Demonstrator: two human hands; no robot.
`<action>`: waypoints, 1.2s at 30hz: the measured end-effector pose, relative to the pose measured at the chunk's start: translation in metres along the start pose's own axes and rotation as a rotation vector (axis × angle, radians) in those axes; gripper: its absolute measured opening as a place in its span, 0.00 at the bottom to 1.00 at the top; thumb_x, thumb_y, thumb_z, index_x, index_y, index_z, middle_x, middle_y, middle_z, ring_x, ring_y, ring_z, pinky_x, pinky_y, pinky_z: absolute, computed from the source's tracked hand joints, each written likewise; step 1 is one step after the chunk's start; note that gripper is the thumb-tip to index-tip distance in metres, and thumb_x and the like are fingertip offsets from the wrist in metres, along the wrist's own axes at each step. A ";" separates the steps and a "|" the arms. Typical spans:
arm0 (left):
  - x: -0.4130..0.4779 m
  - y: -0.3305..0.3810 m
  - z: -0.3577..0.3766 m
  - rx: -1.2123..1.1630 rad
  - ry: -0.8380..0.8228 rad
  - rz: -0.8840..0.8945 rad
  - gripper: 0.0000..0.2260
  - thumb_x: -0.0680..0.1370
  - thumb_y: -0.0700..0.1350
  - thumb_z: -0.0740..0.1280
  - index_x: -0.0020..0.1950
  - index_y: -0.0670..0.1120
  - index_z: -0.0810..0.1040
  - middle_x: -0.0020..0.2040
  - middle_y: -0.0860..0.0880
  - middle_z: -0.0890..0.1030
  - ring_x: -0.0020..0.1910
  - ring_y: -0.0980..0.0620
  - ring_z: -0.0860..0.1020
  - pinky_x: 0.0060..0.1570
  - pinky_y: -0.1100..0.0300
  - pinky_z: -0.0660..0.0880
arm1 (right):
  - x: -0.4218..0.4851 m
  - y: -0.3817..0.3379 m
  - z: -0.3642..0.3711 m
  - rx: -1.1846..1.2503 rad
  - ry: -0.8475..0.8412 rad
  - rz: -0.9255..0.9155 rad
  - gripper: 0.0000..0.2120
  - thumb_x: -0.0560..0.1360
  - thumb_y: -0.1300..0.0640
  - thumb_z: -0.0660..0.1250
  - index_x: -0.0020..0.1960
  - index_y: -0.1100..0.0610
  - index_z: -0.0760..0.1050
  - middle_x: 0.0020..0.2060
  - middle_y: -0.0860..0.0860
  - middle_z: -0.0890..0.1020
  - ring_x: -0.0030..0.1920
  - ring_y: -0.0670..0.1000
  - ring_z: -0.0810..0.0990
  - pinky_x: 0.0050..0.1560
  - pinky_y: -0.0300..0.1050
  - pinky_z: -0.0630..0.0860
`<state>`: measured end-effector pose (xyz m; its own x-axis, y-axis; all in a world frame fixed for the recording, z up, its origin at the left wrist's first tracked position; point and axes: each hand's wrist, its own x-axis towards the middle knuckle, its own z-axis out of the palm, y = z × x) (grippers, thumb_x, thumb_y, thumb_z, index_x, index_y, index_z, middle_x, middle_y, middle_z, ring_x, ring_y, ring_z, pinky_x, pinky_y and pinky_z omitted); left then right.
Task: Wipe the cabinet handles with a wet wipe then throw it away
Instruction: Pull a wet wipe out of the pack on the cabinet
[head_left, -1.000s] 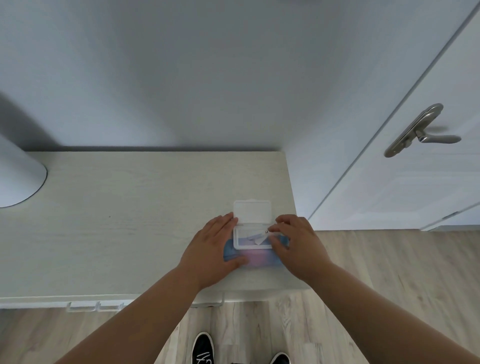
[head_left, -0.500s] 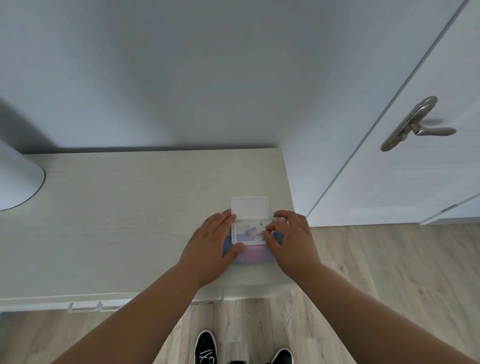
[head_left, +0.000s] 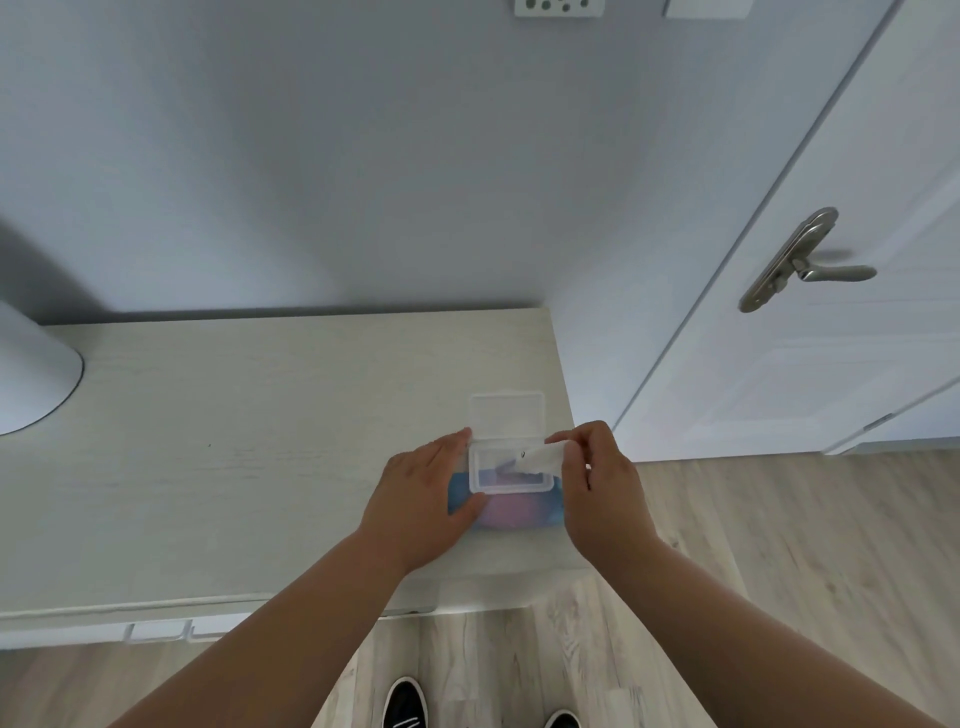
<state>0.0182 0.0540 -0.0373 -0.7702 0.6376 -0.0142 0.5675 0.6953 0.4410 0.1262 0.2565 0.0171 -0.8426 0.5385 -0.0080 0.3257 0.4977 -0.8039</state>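
Observation:
A blue and pink pack of wet wipes (head_left: 511, 512) lies near the right end of the pale wooden cabinet top (head_left: 249, 441), its clear plastic lid (head_left: 507, 414) flipped open toward the wall. My left hand (head_left: 423, 499) lies flat on the pack's left side, fingers straight, thumb along its front. My right hand (head_left: 597, 480) pinches a white wet wipe (head_left: 540, 455) that sticks partly out of the opening. Small cabinet handles (head_left: 156, 630) show under the front edge.
A white rounded object (head_left: 31, 374) stands at the cabinet's left end. To the right is a white door with a metal lever handle (head_left: 802, 262). A wall socket (head_left: 558, 6) sits high on the grey wall. Wooden floor and my black shoes (head_left: 405, 702) lie below.
My right hand has taken hold of the wipe inside the opening and drawn it up and to the right. My left hand stays pressed on the pack.

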 end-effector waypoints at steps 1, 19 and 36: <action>0.001 0.002 0.001 0.017 0.006 -0.001 0.35 0.81 0.65 0.64 0.84 0.53 0.58 0.79 0.55 0.69 0.76 0.52 0.69 0.76 0.55 0.59 | -0.001 -0.004 -0.002 0.017 0.010 0.002 0.08 0.86 0.55 0.54 0.50 0.48 0.70 0.45 0.42 0.82 0.42 0.44 0.81 0.42 0.49 0.81; 0.019 0.003 -0.005 -0.076 -0.063 -0.036 0.39 0.72 0.66 0.71 0.80 0.57 0.63 0.68 0.55 0.73 0.69 0.51 0.71 0.73 0.52 0.65 | -0.017 -0.064 -0.032 0.139 0.220 -0.124 0.08 0.85 0.57 0.58 0.48 0.52 0.70 0.35 0.47 0.76 0.36 0.47 0.74 0.34 0.33 0.70; 0.009 -0.011 -0.011 -0.046 -0.112 0.166 0.37 0.75 0.72 0.56 0.81 0.57 0.65 0.78 0.53 0.66 0.76 0.50 0.66 0.77 0.52 0.61 | -0.048 -0.074 -0.043 0.066 0.210 -0.034 0.09 0.84 0.54 0.63 0.46 0.43 0.73 0.40 0.38 0.80 0.41 0.43 0.78 0.38 0.30 0.72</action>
<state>0.0017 0.0482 -0.0329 -0.6289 0.7767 -0.0362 0.6678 0.5635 0.4863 0.1612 0.2236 0.1025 -0.7426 0.6554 0.1378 0.2645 0.4761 -0.8387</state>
